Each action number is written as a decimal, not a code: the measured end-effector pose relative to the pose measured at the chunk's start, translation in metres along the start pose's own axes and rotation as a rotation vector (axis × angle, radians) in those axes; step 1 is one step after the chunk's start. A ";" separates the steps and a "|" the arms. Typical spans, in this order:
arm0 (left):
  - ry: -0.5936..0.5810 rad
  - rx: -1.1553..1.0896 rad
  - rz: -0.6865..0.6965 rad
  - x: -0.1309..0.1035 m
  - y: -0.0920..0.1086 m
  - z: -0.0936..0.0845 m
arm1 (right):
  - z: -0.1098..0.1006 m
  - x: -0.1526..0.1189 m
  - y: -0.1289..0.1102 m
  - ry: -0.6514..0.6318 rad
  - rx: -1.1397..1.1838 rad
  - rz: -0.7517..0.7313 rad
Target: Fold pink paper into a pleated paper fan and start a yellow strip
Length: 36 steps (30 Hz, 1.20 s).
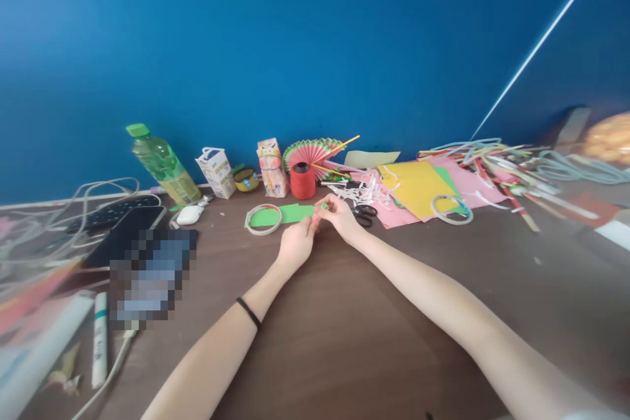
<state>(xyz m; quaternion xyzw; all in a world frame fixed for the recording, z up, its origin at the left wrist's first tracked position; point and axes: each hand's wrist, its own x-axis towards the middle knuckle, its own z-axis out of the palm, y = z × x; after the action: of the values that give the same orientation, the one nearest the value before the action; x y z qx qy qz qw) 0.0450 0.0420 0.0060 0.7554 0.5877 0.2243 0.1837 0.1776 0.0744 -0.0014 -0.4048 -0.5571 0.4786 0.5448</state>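
Note:
My left hand (296, 243) and my right hand (339, 218) meet above the middle of the table, fingertips almost touching. Between the right fingertips shows a small green piece (323, 206), perhaps paper; its full shape is hidden. The left thumb and fingers are pinched together just below it, and what they grip is covered. Behind the left hand lies a green paper strip (293, 212), with a roll of tape (264, 219) resting on its left end. Black-handled scissors (365, 214) lie just right of the right hand. A red thread spool (302, 182) stands behind both hands.
A pink-and-green paper fan (315, 156) leans near the blue wall. Yellow paper (412, 188), a second tape roll (451, 209) and many strips lie to the right. Leftward are a green-capped bottle (165, 167), small boxes, a phone (157, 275), a marker (100, 341) and tangled cables.

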 end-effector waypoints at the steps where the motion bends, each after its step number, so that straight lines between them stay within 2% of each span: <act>1: -0.011 0.036 -0.008 0.000 0.001 0.000 | 0.000 0.000 0.002 0.002 -0.001 0.005; 7: -0.056 0.134 -0.042 0.002 0.004 -0.003 | 0.002 0.001 0.008 0.032 0.059 0.024; 14: -0.049 0.051 -0.043 0.001 0.001 -0.003 | 0.005 -0.002 0.003 0.040 0.022 0.044; 22: -0.074 0.032 -0.042 -0.001 0.001 -0.005 | 0.007 -0.006 0.005 0.061 -0.064 -0.042; 31: -0.118 0.113 -0.107 0.001 0.003 -0.005 | 0.005 -0.002 0.007 0.055 -0.099 -0.022; 36: -0.078 -0.003 -0.073 0.000 0.000 -0.003 | 0.005 -0.004 0.007 0.080 -0.106 -0.029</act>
<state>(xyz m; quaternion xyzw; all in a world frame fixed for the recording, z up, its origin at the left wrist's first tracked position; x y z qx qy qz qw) 0.0430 0.0425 0.0082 0.7413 0.6068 0.1887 0.2157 0.1723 0.0716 -0.0090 -0.4438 -0.5652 0.4238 0.5514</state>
